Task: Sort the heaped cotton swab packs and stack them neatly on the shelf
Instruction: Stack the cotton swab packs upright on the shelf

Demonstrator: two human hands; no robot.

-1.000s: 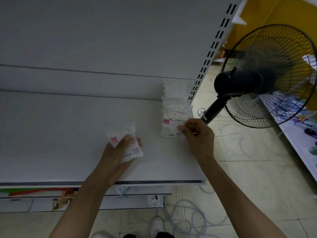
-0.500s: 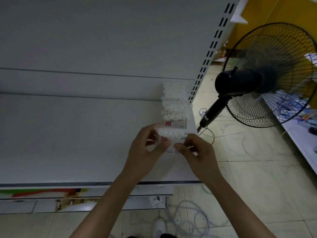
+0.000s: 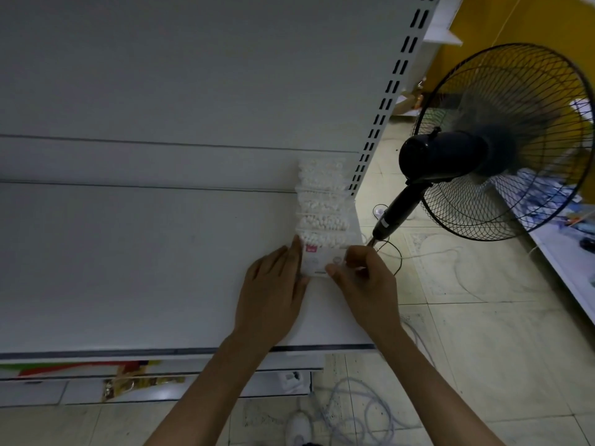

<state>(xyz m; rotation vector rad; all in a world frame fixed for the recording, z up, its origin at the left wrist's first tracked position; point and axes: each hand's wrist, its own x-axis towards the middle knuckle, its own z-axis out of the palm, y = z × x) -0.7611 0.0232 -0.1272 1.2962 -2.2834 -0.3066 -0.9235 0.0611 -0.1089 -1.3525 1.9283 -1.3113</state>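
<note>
Packs of white cotton swabs in clear plastic [image 3: 323, 204] form a row at the right end of the white metal shelf [image 3: 145, 268], running back to front. The frontmost pink-labelled pack [image 3: 317, 259] lies with swab tips toward the shelf's back. Left hand [image 3: 273, 284], fingers straight, presses its left edge; right hand [image 3: 367, 281] pinches its right corner.

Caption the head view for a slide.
Left hand steadies and right hand pinches the front cotton swab pack before the row of packs at the right end of the shelf.
</note>
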